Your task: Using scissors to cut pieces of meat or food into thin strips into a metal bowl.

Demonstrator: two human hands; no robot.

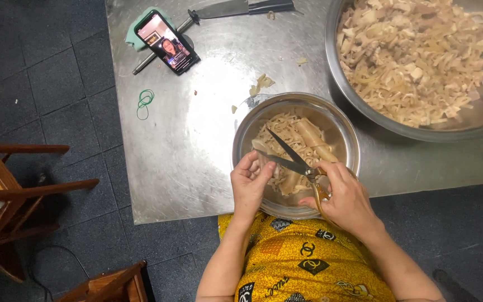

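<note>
Scissors [293, 159] are in our right hand [346, 200], blades parted over the small bowl [347, 130], fingers closed through the handles. Our left hand [249, 184] pinches a pale strip [264, 150] at the bowl's near rim, thumb and fingertips closed on it. The bowl stands on the steel table [197, 140] just before us, with more strips inside. A big bowl [364, 106] of cut pieces stands behind to the right. A phone [166, 42], a knife [236, 8] and green rubber bands [145, 102] lie farther left.

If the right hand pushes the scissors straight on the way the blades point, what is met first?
Probably the left hand: the scissors in the right hand open toward its fingers over the small bowl. Depth is unclear.
</note>
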